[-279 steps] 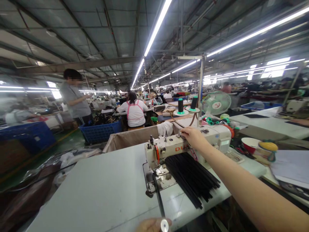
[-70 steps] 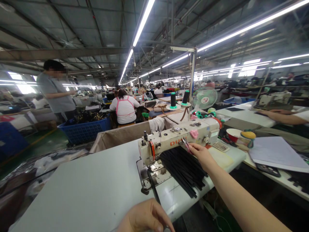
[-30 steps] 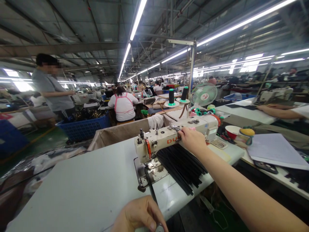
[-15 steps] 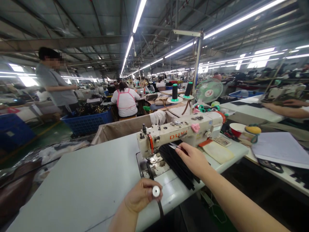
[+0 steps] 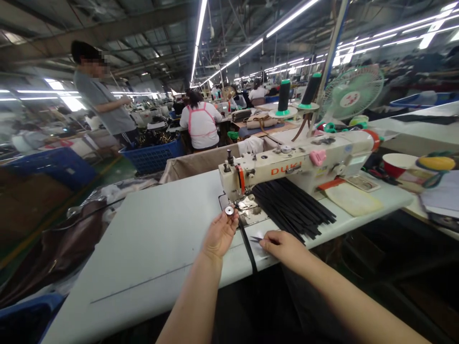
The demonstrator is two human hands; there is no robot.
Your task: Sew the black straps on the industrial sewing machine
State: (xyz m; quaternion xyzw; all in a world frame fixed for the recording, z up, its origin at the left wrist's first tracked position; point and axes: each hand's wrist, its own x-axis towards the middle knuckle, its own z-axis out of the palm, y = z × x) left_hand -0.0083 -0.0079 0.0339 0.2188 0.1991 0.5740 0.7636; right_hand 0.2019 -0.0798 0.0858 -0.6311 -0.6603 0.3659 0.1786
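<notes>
A silver metal bobbin (image 5: 229,210) is held in the fingertips of my left hand (image 5: 219,234), just in front of the sewing machine's (image 5: 272,165) needle area. My right hand (image 5: 283,246) is closed around small thread snips (image 5: 256,238), their pointed blades facing left over the table edge. Between the two hands a narrow black strip (image 5: 248,246) runs from the needle plate (image 5: 253,212) over the front edge. To the right of the needle, a bundle of black strips (image 5: 296,208) lies fanned out under the machine arm.
Thread cones (image 5: 284,98) and a green fan (image 5: 353,93) stand behind the machine. A yellowish cloth (image 5: 355,203) and a red-and-white bowl (image 5: 398,165) are at the right. Beyond the table are a blue crate (image 5: 154,155), a seated person (image 5: 201,122) and a standing person (image 5: 102,105).
My left hand has moved the bobbin up and forward to the needle area. My right hand has drawn the snips back from the black strips toward the table edge. The view has shifted.
</notes>
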